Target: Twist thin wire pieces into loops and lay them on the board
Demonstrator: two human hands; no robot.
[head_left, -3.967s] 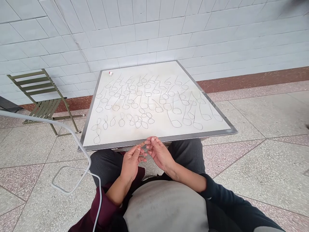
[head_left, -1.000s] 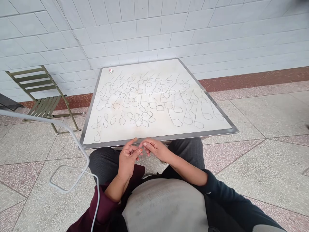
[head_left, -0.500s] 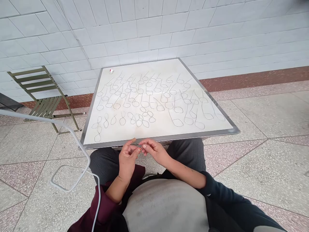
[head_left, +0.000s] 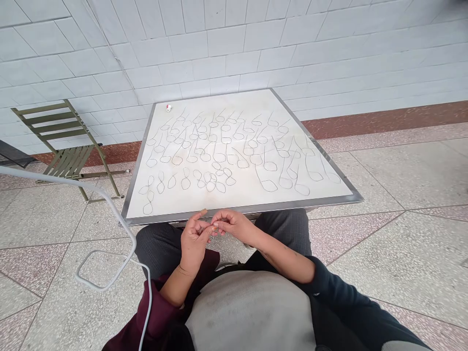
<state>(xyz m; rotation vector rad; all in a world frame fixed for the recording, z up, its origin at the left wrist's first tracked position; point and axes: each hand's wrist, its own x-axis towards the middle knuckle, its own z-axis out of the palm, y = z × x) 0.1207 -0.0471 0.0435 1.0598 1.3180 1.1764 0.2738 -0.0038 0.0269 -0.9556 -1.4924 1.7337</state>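
My left hand [head_left: 195, 239] and my right hand [head_left: 234, 226] meet fingertip to fingertip just in front of the table's near edge. Both pinch something thin, likely a wire, that is too small to make out clearly. On the white table [head_left: 234, 204] lie several thin wire loops with straight tails, such as one loop [head_left: 269, 185] near the front. Closer to the left hand, several wires bent into double loops, such as one figure-eight wire [head_left: 186, 183], lie in a group at the front left.
A small red and white object [head_left: 168, 108] sits at the table's back left corner. A green folding chair [head_left: 69, 146] stands at the left. A pale cable [head_left: 134, 241] hangs at the left, in front of the floor. A tiled wall rises behind the table.
My right hand has shifted slightly, its fingertips now closer against those of my left hand. My left hand has barely moved.
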